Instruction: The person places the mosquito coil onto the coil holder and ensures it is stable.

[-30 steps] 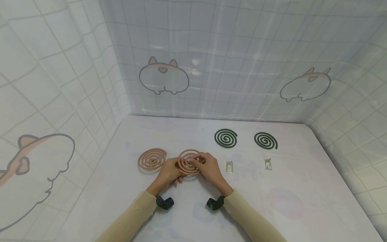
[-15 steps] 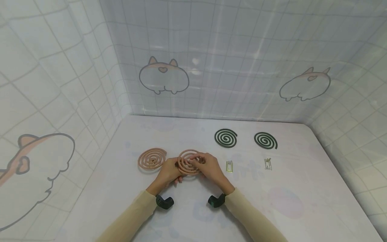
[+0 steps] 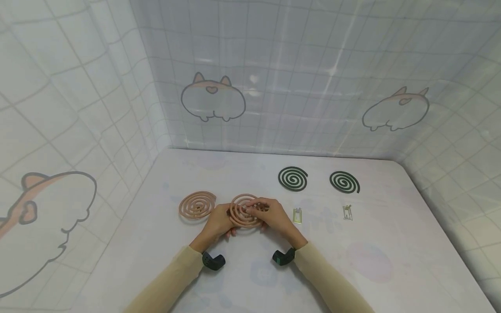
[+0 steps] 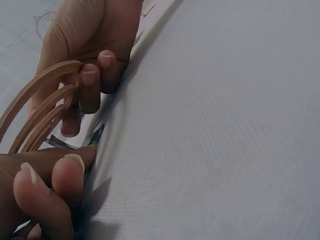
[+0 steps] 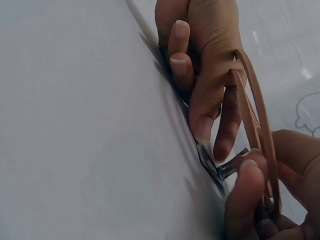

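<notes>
A brown mosquito coil (image 3: 239, 222) is held between the two hands, just above the table. My left hand (image 3: 218, 220) pinches a thin metal coil stand (image 5: 212, 163) beneath it, close to the tabletop. From the other side, my right hand (image 3: 275, 217) holds the coil, thumb and fingers near its centre. In the right wrist view, right fingertips (image 5: 250, 169) meet the stand's raised prong. The left wrist view shows the coil (image 4: 37, 90) tilted between the hands. Fingers hide the coil's middle, so I cannot tell whether the prong sits in it.
Another brown coil (image 3: 197, 205) lies left of the hands, seemingly raised off the table. Two dark green coils (image 3: 292, 178) (image 3: 344, 181) lie at the back right. In front of them are two small metal stands (image 3: 297, 215) (image 3: 347, 212). Printed cloth walls (image 3: 305, 87) surround the table.
My right hand and wrist have shifted slightly to the right, and its lower fingers now show below the coil. The left hand and the other coils have stayed put.
</notes>
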A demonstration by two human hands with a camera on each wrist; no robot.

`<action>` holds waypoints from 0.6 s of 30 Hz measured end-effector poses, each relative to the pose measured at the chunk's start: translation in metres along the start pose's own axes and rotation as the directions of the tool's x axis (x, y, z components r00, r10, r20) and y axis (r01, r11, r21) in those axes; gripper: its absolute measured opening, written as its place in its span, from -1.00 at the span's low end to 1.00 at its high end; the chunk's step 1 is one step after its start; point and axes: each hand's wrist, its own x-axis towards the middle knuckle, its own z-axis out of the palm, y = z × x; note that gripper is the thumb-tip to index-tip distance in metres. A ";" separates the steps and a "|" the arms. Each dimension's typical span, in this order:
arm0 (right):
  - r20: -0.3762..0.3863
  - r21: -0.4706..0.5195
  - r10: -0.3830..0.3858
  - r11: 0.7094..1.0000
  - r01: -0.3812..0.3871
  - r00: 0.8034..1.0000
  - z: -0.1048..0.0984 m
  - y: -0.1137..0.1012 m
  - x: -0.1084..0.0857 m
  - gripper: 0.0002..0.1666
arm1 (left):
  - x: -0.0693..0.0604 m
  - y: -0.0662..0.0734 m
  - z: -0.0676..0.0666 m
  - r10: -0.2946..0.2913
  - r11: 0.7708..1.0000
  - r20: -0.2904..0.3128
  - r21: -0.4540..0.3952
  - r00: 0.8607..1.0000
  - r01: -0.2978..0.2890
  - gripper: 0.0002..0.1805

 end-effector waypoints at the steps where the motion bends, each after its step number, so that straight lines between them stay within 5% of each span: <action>1: -0.001 0.019 -0.002 1.000 0.002 1.000 0.000 0.001 0.000 -0.71 | 0.000 0.000 0.000 0.000 1.000 -0.001 0.001 1.000 0.000 -0.87; 18: -0.060 0.097 -0.009 0.995 0.015 0.998 0.002 0.004 -0.002 -0.74 | -0.003 0.000 0.002 -0.022 0.999 -0.004 -0.034 1.000 0.022 -0.78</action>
